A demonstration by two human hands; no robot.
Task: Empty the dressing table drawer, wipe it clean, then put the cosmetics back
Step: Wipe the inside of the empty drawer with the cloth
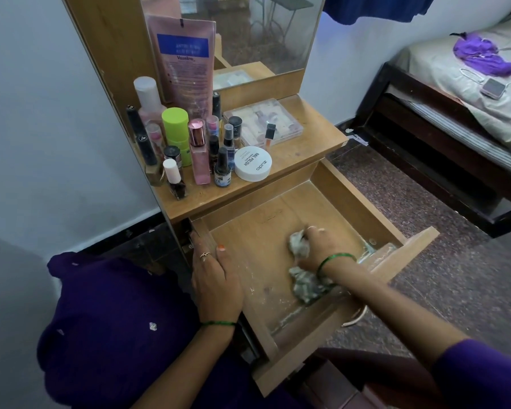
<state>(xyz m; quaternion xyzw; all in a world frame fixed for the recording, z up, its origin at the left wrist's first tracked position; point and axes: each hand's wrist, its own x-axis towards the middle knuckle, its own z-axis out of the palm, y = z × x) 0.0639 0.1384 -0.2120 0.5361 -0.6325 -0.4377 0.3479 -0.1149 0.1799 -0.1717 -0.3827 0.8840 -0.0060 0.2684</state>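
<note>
The wooden drawer [325, 184] is pulled out and holds no cosmetics; its floor shows pale dusty streaks. My right hand [322, 246] grips a crumpled grey cloth [304, 281] and presses it on the drawer floor near the right side. My left hand [216, 276] rests over the drawer's left wall, fingers curled along the outer face and thumb inside. On the dressing table top [304, 149] stand several bottles and nail polishes [189, 149], a white round nail polish remover box [252, 163], a clear plastic palette case [263, 122] and a pink Vaseline pouch [186, 63].
A mirror [242, 31] rises behind the tabletop. A bed [460, 84] with a purple cloth and a phone stands at the right, across a speckled floor [425, 219]. A white wall is on the left. My purple-clad lap fills the lower left.
</note>
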